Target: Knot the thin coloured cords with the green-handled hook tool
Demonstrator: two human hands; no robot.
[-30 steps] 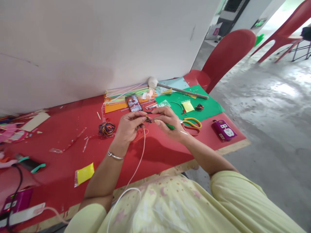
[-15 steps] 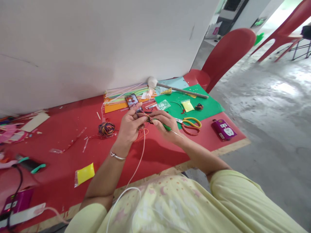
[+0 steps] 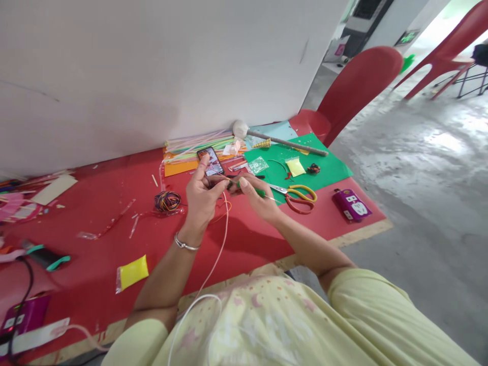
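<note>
My left hand [image 3: 202, 195] is closed in a pinch on a small piece of dark multicoloured yarn [image 3: 230, 186], with one finger raised in front of the phone. My right hand [image 3: 261, 198] is wrapped round a green-handled crochet hook [image 3: 261, 192], its thin metal end sticking out toward my wrist. The hook's working tip meets the yarn between both hands, mostly hidden by fingers. An orange-red strand hangs below. Left of my hands lies a dark multicoloured yarn ball [image 3: 168, 202]. Just beyond them a lit phone [image 3: 214, 165] shows a picture.
Scissors [image 3: 300, 195] lie right of my hands, by a green sheet [image 3: 331, 170] with small packets. Pipe cleaners [image 3: 183, 147] lie along the wall. A purple power socket [image 3: 351, 205] stands at the right edge. A yellow packet [image 3: 133, 273] is near my left forearm. A white cable [image 3: 219, 254] hangs in front.
My left finger has lifted and moved left across the phone screen. My right hand has shifted slightly left and turned, so less of the hook's metal end shows.
</note>
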